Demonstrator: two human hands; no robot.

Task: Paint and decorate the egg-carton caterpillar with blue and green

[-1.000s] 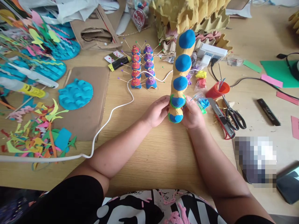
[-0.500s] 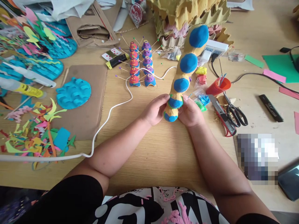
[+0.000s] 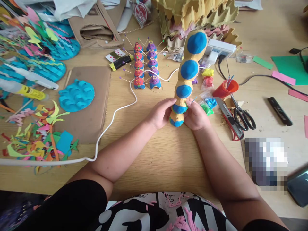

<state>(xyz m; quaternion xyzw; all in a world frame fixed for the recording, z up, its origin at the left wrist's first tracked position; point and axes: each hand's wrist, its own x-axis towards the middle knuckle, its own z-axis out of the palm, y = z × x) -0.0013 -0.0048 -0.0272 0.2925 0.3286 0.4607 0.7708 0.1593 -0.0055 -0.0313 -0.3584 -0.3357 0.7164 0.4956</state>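
Observation:
Between my two hands a strip of egg carton cups [image 3: 189,69] is held up off the table, tan with a blue clay-like patch on each cup. My left hand [image 3: 161,112] grips its near end from the left, thumb on top. From the other side my right hand [image 3: 196,115] closes on the same end; some of its fingers are hidden under the strip. A thin light-blue stick end [image 3: 194,99] shows by my right thumb. Beyond the strip stand a red-faced row of cups [image 3: 138,65] and a purple-faced row [image 3: 152,65], with pin-like sticks poking out.
Scissors [image 3: 242,117], a box cutter [image 3: 229,117] and an orange cup [image 3: 226,89] lie or stand at right. A white cable [image 3: 114,112] crosses the table. Cardboard [image 3: 96,125] bears a blue disc [image 3: 76,95]; paper scraps [image 3: 43,141] are nearby. Egg trays [image 3: 192,12] stand behind.
The far end of the egg carton strip has swung left and slightly down, so it points more straight ahead. Both hands keep hold of the near end.

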